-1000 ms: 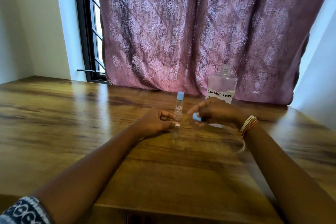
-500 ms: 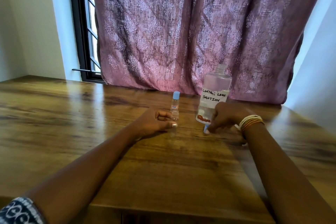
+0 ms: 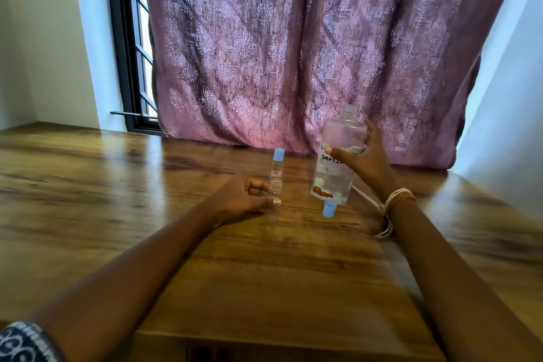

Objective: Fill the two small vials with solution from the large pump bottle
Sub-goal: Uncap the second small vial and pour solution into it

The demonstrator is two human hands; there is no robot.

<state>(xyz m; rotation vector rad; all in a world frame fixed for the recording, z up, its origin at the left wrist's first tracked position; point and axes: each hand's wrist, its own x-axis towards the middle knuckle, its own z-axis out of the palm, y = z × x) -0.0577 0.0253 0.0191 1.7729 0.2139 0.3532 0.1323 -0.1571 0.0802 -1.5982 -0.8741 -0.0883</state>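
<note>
at nine o'clock of the scene the left hand (image 3: 246, 195) rests on the table (image 3: 264, 288), thumb and curled fingers pinching an open vial (image 3: 274, 200), upright and hard to see. a capped vial (image 3: 277, 166) stands just behind, at twelve o'clock from it. a loose blue cap (image 3: 328, 209) lies at three o'clock. the right hand (image 3: 364, 156), fingers spread round the big bottle (image 3: 338, 161), holds it upright, neck open, nearer the vial's mouth than anything else. bare tabletop lies between them for tipping leftward.

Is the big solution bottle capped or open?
Open: the big bottle, gripped by the right hand, shows a bare threaded neck with no pump or cap.
</note>
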